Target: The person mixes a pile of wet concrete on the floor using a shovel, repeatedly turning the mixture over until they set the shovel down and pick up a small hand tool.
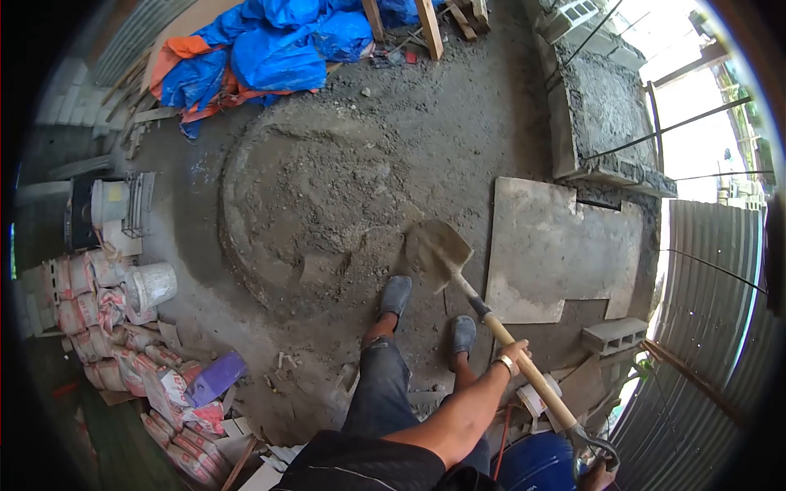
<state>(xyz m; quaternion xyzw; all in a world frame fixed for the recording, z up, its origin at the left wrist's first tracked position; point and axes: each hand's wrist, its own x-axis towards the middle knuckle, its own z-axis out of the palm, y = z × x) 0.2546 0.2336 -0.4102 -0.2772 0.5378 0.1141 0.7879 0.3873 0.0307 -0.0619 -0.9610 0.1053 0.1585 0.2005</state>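
Observation:
My left hand (515,353), with a watch at its wrist, is wrapped round the wooden shaft of a shovel (536,383). My right hand (599,476) is at the shovel's D-shaped handle, partly cut off by the dark lower edge of the view. The shovel slants up and left, its mortar-coated blade (440,248) at the right edge of a grey heap of wet sand-and-cement mix (336,180). A raised ring of mix curves round the heap's left side. My feet, in grey clogs (396,295), stand just below the heap and the blade.
A flat board (565,245) lies right of the blade, with a hollow block (614,336) below it. A block wall (606,114) rises at upper right. Blue tarpaulin (278,53) covers the top left. Cement bags (123,352) and a white bucket (151,285) stand left. A blue drum (534,465) is beside me.

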